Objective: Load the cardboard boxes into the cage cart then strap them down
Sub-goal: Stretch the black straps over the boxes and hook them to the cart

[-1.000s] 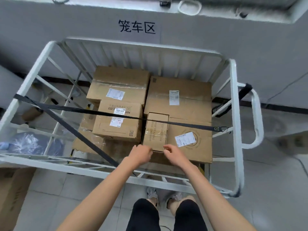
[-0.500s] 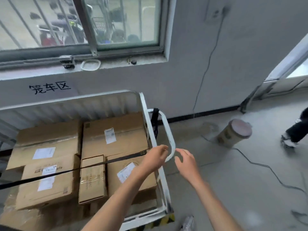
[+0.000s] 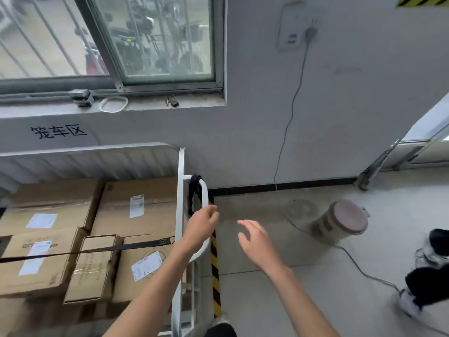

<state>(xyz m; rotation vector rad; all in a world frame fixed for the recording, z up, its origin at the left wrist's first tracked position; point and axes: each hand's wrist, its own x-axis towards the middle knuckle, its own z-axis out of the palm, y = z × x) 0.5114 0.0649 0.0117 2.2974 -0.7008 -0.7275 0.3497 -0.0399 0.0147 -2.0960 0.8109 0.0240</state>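
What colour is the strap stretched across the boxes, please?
The strap is black; head view.

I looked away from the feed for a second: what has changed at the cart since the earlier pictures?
Both hands left the small box in the middle of the cart and swung right. The left hand is now at the white handle, fingers curled beside the hanging strap; whether it grips either is unclear. The right hand hovers open over the floor. The boxes and the strap across them lie unchanged.
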